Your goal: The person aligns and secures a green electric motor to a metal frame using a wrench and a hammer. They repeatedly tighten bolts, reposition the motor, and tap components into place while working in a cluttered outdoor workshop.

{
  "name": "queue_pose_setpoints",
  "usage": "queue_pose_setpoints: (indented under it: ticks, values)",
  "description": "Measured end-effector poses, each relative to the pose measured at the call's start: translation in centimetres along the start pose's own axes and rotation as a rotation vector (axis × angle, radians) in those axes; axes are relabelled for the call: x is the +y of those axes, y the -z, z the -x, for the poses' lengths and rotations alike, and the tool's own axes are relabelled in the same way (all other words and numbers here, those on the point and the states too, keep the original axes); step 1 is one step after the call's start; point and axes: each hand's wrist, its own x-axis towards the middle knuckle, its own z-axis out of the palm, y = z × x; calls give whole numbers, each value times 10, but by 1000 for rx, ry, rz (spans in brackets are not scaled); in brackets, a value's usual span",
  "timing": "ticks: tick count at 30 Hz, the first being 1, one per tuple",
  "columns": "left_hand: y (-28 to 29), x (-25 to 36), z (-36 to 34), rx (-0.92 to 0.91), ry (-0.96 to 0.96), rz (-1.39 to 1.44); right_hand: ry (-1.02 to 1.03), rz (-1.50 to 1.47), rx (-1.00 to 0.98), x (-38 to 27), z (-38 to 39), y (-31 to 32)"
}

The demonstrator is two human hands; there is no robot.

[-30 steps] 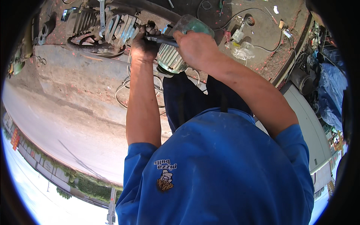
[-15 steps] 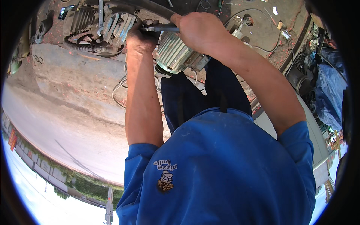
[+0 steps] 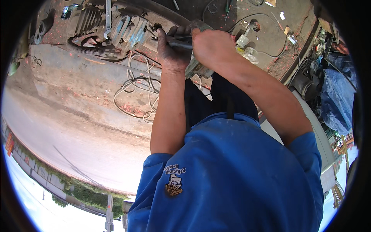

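My right hand is closed around the thick end of a dark rod-like tool. The rod's other part lies across the palm of my left hand, which is turned up with blackened fingers and a thumb standing apart. Under my hands, between my knees, a greenish finned motor housing is mostly hidden. To the left lies another finned housing with flaking blue paint. A steel wrench rests upright against that part, beside a grey finned casing.
A loose coil of pale cable lies on the ground left of my legs. A dark pipe piece sits at far left. Past my right arm are a ring-shaped part, clear plastic wrapping, and a blue tarp over clutter.
My left hand has moved right, toward my right hand, and its thumb has come away from the rod. The motor housing between my knees is now largely covered.
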Motion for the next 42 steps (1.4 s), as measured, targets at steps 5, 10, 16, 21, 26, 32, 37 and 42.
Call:
queue_pose_setpoints:
  ticks: [5, 10, 16, 21, 26, 32, 37, 42]
  values:
    - [-7, -4, -7, 124, 26, 12, -104, -56, -87, 1, -1, -16]
    - [-18, -3, -2, 328, -16, -182, -188, -247, -215, 1, 0, -28]
    - [-23, 15, 4, 562, 36, -491, -309, -633, -363, -17, 3, -57]
    - [-22, 17, 4, 581, 44, -533, -300, -589, -300, -16, 4, -67]
    - [-17, 31, 7, 363, -44, -305, -207, -330, -281, -8, 0, -43]
    - [6, 53, -11, 188, -135, -257, -104, -219, -317, -11, 4, -25]
    - [10, 78, -20, 271, -77, -488, -89, -174, -224, -26, 15, -35]
    - [-2, 79, -12, 315, -70, -568, -129, -227, -147, -26, 21, -69]
